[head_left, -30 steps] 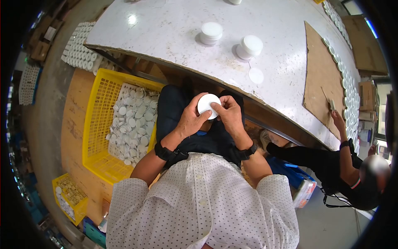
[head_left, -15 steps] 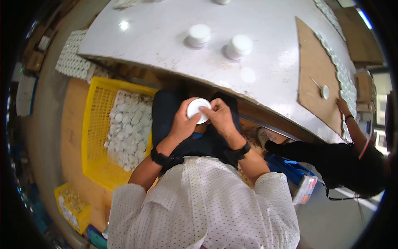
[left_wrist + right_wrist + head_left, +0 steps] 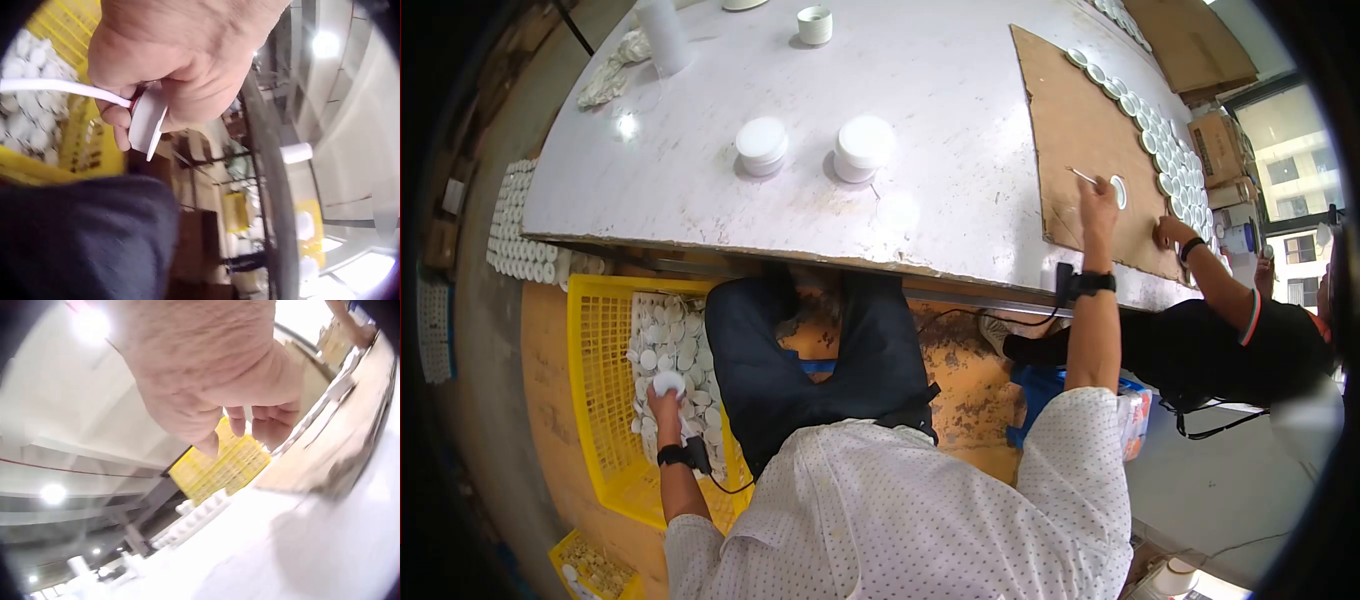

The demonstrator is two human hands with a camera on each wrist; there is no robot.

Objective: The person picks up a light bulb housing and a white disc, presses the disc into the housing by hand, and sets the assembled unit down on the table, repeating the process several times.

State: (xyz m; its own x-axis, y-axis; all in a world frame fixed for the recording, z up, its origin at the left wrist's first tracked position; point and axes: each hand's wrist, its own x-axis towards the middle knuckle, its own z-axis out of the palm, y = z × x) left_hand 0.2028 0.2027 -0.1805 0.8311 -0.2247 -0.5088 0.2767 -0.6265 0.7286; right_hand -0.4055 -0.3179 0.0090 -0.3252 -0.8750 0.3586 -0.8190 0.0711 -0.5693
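Low on the left, my left hand (image 3: 664, 402) grips a white round lid (image 3: 668, 382) over the yellow crate (image 3: 590, 400). In the left wrist view the lid (image 3: 148, 119) is nearly edge-on between thumb and fingers, and a narrow white strip (image 3: 62, 85) runs to the same fingers. My right hand (image 3: 1099, 212) reaches over the brown cardboard sheet (image 3: 1070, 130), beside a small round lid (image 3: 1119, 191) and a thin stick (image 3: 1082, 175). Its fingers (image 3: 234, 419) hang loosely bent with nothing seen in them.
Many white discs (image 3: 662, 335) lie in the crate. Two white jars (image 3: 761, 145) stand on the white table (image 3: 700, 200). Rows of round lids (image 3: 1175, 160) line the cardboard's far edge, where another person's hand (image 3: 1172, 234) rests. A cloth (image 3: 615, 70) lies at the table's left.
Both my hands were together over my lap on the white lid. They have parted: the left went to the crate with a lid, the right out over the cardboard. The head view has shifted right.
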